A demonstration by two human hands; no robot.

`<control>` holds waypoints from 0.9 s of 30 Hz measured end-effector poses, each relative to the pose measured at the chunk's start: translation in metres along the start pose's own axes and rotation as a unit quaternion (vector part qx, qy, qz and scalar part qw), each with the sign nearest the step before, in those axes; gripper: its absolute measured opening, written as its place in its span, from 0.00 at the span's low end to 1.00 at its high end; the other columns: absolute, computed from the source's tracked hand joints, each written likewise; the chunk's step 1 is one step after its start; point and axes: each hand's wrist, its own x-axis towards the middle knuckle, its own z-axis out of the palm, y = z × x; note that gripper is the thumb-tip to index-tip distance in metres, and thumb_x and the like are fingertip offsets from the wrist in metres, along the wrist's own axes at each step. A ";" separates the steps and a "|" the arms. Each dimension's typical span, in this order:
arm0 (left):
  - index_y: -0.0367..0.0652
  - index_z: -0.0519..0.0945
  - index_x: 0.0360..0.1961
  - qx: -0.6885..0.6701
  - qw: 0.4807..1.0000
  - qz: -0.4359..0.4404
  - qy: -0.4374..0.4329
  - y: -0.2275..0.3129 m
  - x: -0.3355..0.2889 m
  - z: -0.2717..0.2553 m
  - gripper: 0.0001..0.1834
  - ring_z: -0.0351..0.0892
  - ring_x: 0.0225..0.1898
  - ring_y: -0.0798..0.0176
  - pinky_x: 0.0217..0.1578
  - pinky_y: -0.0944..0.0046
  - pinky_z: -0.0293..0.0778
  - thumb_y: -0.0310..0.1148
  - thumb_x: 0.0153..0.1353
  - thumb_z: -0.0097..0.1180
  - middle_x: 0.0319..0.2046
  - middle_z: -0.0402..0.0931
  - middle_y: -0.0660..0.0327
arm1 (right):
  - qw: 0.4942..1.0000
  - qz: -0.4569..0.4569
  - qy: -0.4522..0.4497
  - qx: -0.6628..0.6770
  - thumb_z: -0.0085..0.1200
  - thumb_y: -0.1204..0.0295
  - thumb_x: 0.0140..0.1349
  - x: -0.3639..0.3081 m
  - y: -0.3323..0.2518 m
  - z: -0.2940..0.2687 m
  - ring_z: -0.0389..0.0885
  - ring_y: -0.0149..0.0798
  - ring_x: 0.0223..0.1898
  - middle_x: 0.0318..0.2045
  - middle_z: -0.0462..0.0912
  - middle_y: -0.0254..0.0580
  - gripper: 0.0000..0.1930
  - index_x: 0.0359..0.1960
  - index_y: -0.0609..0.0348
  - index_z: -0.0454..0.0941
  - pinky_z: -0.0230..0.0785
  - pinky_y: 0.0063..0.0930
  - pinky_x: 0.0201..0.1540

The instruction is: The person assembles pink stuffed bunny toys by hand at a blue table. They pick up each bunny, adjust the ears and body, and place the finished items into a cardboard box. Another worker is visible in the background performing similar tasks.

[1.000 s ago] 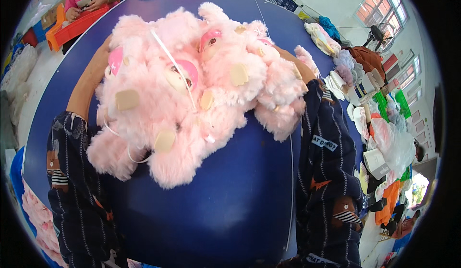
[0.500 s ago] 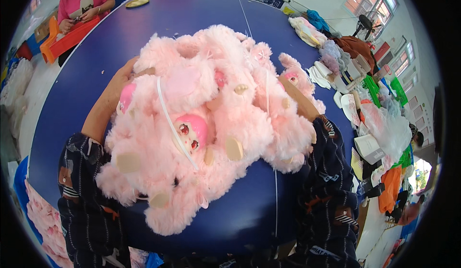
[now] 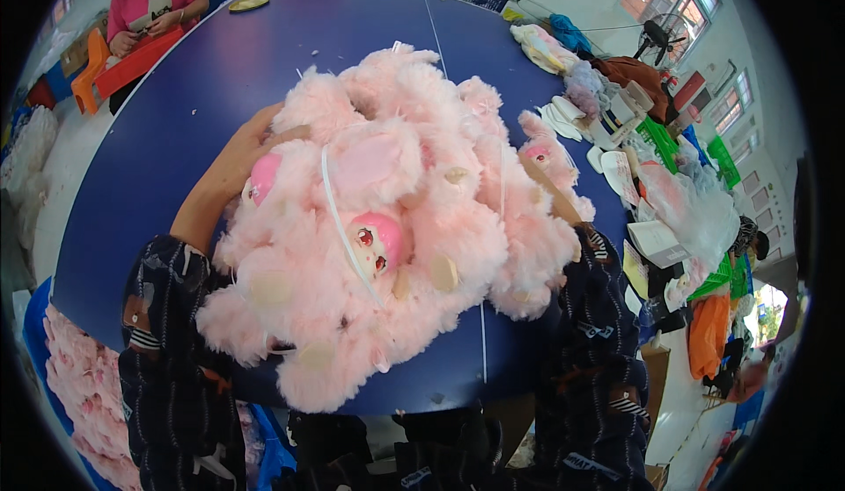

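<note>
A heap of pale pink furry plush toys point(image 3: 440, 245) lies on the blue table point(image 3: 343, 16). One doll face point(image 3: 377, 246) with bright pink hair looks up from the middle. A thin white strap point(image 3: 339, 218) crosses beside it. My left hand point(image 3: 245, 150) grips the far left side of the heap, its fingertips partly sunk in fur. My right forearm point(image 3: 553, 194) reaches along the right side, between the heap and another pink plush doll point(image 3: 547, 161). Fur hides the fingers of my right hand.
Fabric and plush pieces point(image 3: 585, 86), white cards point(image 3: 563, 117) and plastic bags point(image 3: 695, 205) crowd the right side. A person in pink point(image 3: 163, 3) sits at the far left near an orange chair point(image 3: 88, 73). More pink plush point(image 3: 84, 385) fills a blue container at lower left.
The heap has shifted to the right across the table, with my left hand moving along against it. My right arm stays along its right side. The table's near edge now shows more.
</note>
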 end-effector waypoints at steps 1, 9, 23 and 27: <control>0.36 0.63 0.57 0.001 1.000 0.001 -0.005 0.003 -0.004 0.001 0.32 0.69 0.48 0.63 0.49 0.67 0.65 0.41 0.54 0.56 0.50 0.68 0.52 | 1.000 -0.012 0.004 -0.019 0.48 0.70 0.52 -0.007 0.000 0.001 0.70 0.48 0.50 0.45 0.73 0.53 0.20 0.48 0.64 0.69 0.65 0.33 0.47; 0.39 0.61 0.58 0.175 0.979 0.023 0.106 0.033 -0.088 -0.049 0.28 0.70 0.48 0.61 0.48 0.67 0.65 0.42 0.60 0.48 0.54 0.65 0.53 | 0.990 0.105 0.098 0.015 0.51 0.65 0.54 -0.032 -0.031 0.000 0.75 0.46 0.43 0.38 0.78 0.50 0.20 0.46 0.63 0.71 0.67 0.31 0.43; 0.38 0.58 0.59 0.266 0.947 0.170 0.056 0.048 -0.232 0.026 0.48 0.51 0.61 0.46 0.58 0.51 0.53 0.54 0.41 0.63 0.61 0.49 0.46 | 0.923 0.219 0.286 -0.133 0.52 0.57 0.55 -0.117 0.009 -0.058 0.71 0.47 0.47 0.44 0.74 0.53 0.26 0.49 0.64 0.70 0.62 0.32 0.49; 0.37 0.61 0.56 0.268 0.935 0.211 0.096 0.062 -0.209 0.011 0.37 0.54 0.61 0.47 0.58 0.53 0.52 0.43 0.47 0.59 0.59 0.54 0.46 | 0.922 0.264 0.283 -0.014 0.51 0.55 0.56 -0.101 0.025 -0.052 0.73 0.39 0.44 0.43 0.75 0.48 0.26 0.49 0.65 0.69 0.63 0.27 0.48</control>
